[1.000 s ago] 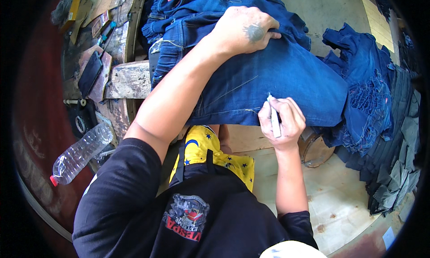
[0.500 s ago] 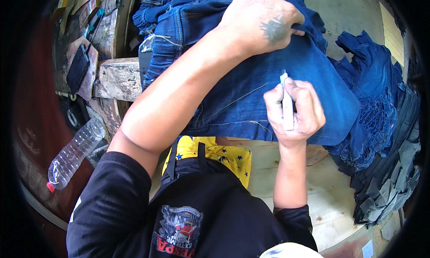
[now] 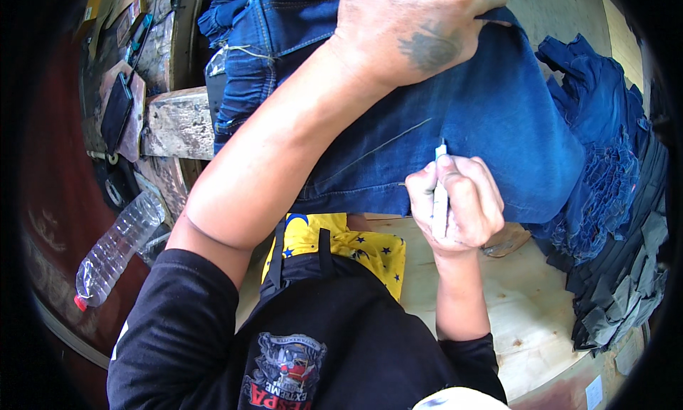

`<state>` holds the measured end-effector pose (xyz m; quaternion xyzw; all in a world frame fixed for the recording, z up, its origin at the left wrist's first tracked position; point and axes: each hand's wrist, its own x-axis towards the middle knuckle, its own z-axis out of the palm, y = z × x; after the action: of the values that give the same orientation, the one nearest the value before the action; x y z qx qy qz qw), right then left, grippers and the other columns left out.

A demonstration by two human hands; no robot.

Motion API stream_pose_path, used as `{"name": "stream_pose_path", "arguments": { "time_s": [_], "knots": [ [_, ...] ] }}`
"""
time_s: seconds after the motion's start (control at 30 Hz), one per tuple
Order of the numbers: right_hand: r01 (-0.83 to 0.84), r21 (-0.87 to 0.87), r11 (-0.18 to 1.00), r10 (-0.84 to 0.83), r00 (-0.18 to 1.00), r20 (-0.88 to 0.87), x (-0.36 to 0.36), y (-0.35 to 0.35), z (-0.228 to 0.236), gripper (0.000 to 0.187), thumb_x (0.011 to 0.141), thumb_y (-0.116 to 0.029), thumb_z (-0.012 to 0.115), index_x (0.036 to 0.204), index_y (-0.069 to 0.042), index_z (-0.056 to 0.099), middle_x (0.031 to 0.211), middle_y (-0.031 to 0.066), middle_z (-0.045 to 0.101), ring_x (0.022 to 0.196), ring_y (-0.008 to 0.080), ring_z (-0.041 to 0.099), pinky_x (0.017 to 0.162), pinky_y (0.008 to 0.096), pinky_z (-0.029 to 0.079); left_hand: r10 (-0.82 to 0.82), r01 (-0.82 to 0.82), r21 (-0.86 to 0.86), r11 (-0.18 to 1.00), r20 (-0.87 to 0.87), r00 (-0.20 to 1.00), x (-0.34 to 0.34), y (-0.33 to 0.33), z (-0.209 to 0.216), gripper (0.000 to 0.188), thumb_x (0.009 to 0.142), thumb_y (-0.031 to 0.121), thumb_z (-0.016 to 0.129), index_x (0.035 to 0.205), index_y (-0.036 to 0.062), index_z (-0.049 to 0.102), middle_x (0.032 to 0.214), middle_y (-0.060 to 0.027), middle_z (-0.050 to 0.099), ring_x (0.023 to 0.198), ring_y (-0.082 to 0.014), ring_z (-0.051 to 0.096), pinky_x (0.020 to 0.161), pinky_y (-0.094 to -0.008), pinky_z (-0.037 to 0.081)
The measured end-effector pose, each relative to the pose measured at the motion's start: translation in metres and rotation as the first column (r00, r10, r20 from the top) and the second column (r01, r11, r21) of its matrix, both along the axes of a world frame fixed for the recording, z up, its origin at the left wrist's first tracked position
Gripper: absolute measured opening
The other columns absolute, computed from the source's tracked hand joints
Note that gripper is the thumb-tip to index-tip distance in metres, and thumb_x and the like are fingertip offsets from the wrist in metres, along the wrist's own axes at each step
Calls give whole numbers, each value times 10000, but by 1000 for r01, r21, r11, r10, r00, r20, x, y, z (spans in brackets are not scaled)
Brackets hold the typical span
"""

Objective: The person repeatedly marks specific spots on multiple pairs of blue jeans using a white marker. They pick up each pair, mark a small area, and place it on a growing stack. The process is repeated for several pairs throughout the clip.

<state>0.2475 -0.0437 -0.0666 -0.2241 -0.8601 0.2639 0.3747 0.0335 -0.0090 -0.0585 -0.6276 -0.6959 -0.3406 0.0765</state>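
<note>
Blue denim (image 3: 512, 125) spreads before me, its right edge meeting crumpled garments (image 3: 601, 100), its smooth face leaving room rightward of my work. My left hand (image 3: 420, 29) pinches its far side; my right hand (image 3: 466, 203) grips a slim white tool (image 3: 440, 196), apparently working the denim's surface. The next move calls for tautness.

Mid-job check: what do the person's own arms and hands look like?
Both hands are ungloved. The left hand has a large dark marking, like a tattoo, on its back; the right hand shows dark smudging near the thumb tip. Both forearms are uncovered below a short black left sleeve and a black right sleeve.
</note>
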Motion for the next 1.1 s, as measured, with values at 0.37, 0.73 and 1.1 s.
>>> {"name": "stream_pose_path", "arguments": {
  "time_s": [0.37, 0.73, 1.1],
  "knots": [
    [41, -3, 999, -41, 999, -25, -16, 24, 1, 196, 734, 121, 750, 907, 42, 699, 748, 128, 644, 566, 262, 628, 533, 332, 529, 76, -37, -377, 926, 90, 993, -5, 11, -9, 144, 866, 146, 703, 940, 124, 825, 853, -163, 772, 842, -362, 760, 764, -473, 584],
    [29, -38, 999, -28, 999, 44, -12, 16, 2, 176, 747, 139, 730, 898, 55, 698, 738, 127, 639, 565, 250, 622, 516, 337, 511, 95, -50, -337, 940, 120, 988, -4, 10, -8, 137, 874, 163, 714, 946, 128, 825, 836, -171, 767, 822, -367, 762, 757, -473, 589],
    [43, -45, 998, -45, 997, -56, -10, 19, 0, 174, 737, 137, 732, 886, 56, 691, 727, 142, 635, 564, 266, 634, 513, 332, 519, 93, -60, -345, 937, 78, 993, -4, 9, -2, 106, 887, 203, 752, 926, 130, 818, 820, -169, 757, 799, -373, 758, 751, -470, 590]
  ]
}}
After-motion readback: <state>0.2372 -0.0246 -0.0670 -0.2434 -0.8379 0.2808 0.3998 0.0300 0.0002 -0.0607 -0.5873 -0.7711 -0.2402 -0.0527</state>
